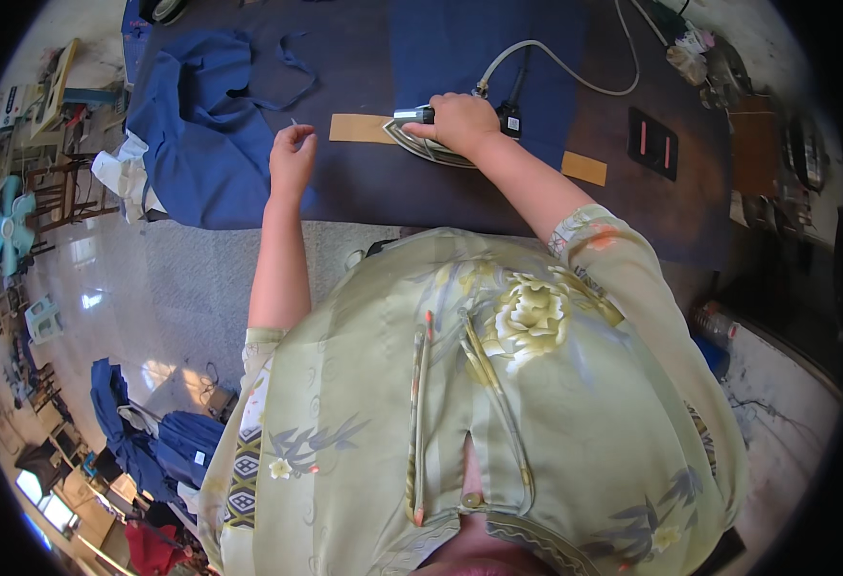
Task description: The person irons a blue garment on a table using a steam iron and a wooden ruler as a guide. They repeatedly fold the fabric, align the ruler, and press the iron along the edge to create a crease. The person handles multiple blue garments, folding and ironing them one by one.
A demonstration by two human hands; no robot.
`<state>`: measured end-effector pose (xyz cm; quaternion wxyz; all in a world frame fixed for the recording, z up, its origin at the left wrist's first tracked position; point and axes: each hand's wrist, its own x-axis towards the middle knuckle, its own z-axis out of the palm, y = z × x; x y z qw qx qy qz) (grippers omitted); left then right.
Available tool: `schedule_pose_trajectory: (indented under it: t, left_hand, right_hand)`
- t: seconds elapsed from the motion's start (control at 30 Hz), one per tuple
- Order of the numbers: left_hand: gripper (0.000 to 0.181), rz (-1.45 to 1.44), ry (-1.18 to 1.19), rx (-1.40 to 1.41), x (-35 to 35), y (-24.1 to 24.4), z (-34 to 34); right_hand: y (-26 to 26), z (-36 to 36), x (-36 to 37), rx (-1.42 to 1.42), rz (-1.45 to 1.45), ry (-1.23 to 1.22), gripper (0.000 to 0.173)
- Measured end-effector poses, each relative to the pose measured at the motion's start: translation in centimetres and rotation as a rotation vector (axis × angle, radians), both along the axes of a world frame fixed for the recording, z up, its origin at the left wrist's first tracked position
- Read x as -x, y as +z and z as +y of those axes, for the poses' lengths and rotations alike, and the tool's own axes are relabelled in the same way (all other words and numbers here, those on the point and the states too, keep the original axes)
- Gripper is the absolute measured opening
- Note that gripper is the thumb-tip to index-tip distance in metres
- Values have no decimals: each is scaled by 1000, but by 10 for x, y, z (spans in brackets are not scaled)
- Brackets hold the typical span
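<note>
My right hand (461, 122) is closed around the handle of a steam iron (425, 147), which rests flat on the table with its tip pointing left. A tan card strip (356, 128) runs up to the iron's tip, where the iron covers its end. My left hand (293, 162) hovers left of that strip with its fingers curled. Something small and pale (293, 121) shows at its fingertips, too small to name. Beside this hand lies a crumpled blue garment (205, 137) with a narrow tie (297, 68). Blue cloth (486, 36) spreads flat behind the iron.
A pale hose (572, 61) loops from the iron across the dark table cover (349, 194). On the right lie a tan card piece (584, 168) and a black iron rest (652, 144). White cloth (126, 173) hangs at the left edge. A fan (9, 225) stands farther left.
</note>
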<state>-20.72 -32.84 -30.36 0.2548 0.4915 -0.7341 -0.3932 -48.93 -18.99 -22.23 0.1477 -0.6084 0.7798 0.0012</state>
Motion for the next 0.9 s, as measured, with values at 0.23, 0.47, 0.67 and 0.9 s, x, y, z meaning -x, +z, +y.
schedule_pose_trajectory:
  t: [0.23,0.47,0.67,0.9]
  left_hand:
    - [20,0,41,2,-13,-1,20]
    - [19,3,28,-30,1,6,37]
    - [19,50,-27,-93,24,2,41]
    - [19,-77,-95,-49,55,-1,57]
  right_hand:
    - [1,3,4,10,9,43,76]
    - [8,7,12,-49,-65,71,58]
    - [-7,45,42,47,-102,4,22]
    - [-4,134,131,30,-41,-148,22]
